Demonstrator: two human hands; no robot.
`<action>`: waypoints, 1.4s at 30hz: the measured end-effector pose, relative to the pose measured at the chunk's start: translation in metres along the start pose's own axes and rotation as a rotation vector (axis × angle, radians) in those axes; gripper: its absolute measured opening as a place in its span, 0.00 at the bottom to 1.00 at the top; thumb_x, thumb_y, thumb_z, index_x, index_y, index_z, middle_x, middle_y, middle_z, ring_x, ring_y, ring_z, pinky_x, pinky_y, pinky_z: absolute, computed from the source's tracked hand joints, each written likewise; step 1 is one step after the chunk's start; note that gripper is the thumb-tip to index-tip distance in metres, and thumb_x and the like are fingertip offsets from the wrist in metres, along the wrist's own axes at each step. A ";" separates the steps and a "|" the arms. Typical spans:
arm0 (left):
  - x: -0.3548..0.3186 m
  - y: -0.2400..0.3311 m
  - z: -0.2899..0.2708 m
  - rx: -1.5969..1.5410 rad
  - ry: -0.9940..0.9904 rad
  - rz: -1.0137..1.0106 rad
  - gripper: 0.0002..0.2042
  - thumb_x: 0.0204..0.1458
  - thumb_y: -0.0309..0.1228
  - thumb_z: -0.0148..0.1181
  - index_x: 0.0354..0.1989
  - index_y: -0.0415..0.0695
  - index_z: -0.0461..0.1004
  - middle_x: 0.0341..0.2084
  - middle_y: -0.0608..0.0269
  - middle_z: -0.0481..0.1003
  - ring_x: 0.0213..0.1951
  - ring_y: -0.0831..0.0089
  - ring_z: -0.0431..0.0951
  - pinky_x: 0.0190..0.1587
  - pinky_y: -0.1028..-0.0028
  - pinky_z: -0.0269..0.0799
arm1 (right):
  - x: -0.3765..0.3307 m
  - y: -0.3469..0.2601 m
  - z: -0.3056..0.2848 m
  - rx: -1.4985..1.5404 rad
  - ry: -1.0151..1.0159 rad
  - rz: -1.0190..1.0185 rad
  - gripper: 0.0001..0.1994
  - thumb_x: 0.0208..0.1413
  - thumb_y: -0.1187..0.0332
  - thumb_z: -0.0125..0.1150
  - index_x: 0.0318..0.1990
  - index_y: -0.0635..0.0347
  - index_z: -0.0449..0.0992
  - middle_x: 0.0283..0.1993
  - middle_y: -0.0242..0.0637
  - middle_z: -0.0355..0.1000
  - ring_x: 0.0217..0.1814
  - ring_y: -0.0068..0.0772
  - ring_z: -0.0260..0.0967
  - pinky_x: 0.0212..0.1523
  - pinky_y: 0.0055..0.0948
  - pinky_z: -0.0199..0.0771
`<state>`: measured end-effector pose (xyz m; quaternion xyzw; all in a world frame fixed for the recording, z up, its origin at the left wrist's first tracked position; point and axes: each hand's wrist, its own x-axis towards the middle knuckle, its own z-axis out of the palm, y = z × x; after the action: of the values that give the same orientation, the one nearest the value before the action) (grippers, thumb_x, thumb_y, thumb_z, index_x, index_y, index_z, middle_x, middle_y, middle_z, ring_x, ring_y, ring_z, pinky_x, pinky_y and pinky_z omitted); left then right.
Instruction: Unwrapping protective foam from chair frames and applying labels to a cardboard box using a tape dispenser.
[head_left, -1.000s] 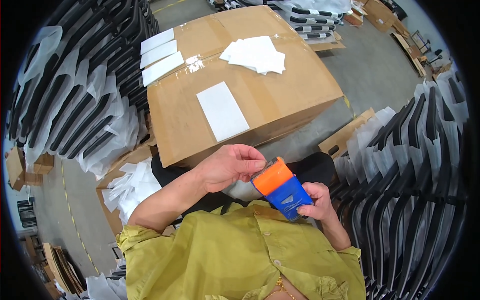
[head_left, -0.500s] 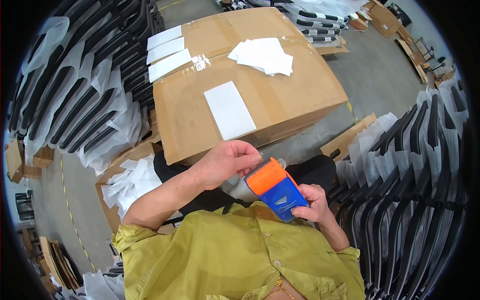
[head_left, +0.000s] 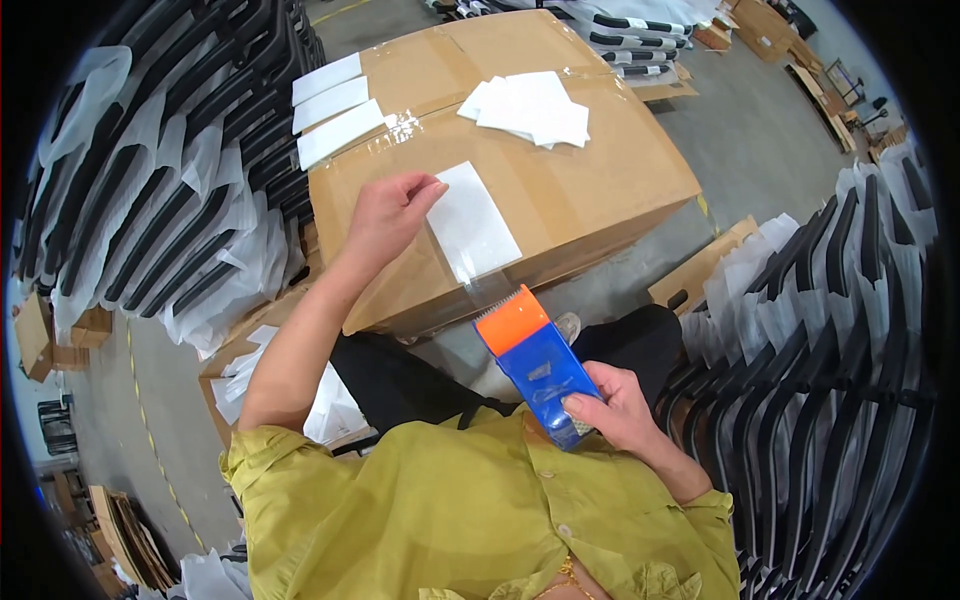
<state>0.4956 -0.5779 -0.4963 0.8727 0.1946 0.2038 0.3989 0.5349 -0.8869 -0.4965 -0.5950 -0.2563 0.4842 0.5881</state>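
My right hand (head_left: 617,408) grips a tape dispenser (head_left: 545,370) with a blue body, an orange front and a toothed metal edge, held above my lap. From its toothed edge a strip of clear tape (head_left: 488,288) runs up toward the box. My left hand (head_left: 398,215) pinches the strip's far end between thumb and fingers, over the near part of the large cardboard box (head_left: 600,190). Beneath the strip lies a white rectangular sheet (head_left: 472,215), beside my left fingertips. The strip is hard to see where it crosses the sheet.
A fanned pile of white sheets (head_left: 530,108) and three white sheets in a row (head_left: 335,105) lie on the box. Wrapped black curved frames are stacked on the left (head_left: 160,190) and right (head_left: 810,370). An open carton with white sheets (head_left: 335,405) stands by my left arm.
My left hand has moved up and left from the dispenser's edge, drawing out clear tape. The dispenser has tilted more upright and shifted slightly in my right hand.
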 end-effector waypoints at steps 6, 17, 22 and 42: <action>0.024 -0.030 0.021 0.212 0.138 0.264 0.06 0.43 0.31 0.58 0.25 0.41 0.73 0.29 0.60 0.71 0.28 0.68 0.70 0.31 0.75 0.66 | 0.020 -0.014 0.013 0.118 0.043 0.060 0.15 0.49 0.64 0.57 0.36 0.70 0.69 0.28 0.34 0.70 0.30 0.16 0.65 0.30 0.17 0.66; 0.011 -0.040 0.046 0.631 0.256 0.193 0.17 0.42 0.33 0.58 0.42 0.45 0.67 0.43 0.55 0.66 0.44 0.63 0.66 0.44 0.71 0.61 | 0.028 0.010 0.008 0.038 0.121 0.074 0.16 0.49 0.62 0.56 0.33 0.71 0.71 0.27 0.33 0.70 0.28 0.16 0.63 0.28 0.18 0.64; 0.004 -0.033 0.030 0.282 0.402 0.201 0.19 0.45 0.35 0.55 0.45 0.43 0.63 0.43 0.53 0.66 0.46 0.65 0.66 0.43 0.70 0.62 | 0.035 0.021 0.003 0.151 0.139 0.075 0.17 0.49 0.61 0.57 0.33 0.71 0.71 0.27 0.35 0.70 0.28 0.17 0.64 0.29 0.18 0.65; -0.073 0.029 0.076 -1.287 -0.010 -0.715 0.15 0.49 0.34 0.53 0.43 0.40 0.64 0.36 0.59 0.71 0.35 0.68 0.73 0.40 0.71 0.71 | -0.007 0.008 -0.014 0.040 -0.024 -0.009 0.14 0.48 0.67 0.58 0.39 0.69 0.70 0.31 0.30 0.69 0.31 0.13 0.62 0.32 0.16 0.64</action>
<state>0.4782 -0.6791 -0.5335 0.3503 0.3072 0.1311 0.8751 0.5423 -0.9007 -0.5045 -0.5763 -0.2563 0.4935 0.5989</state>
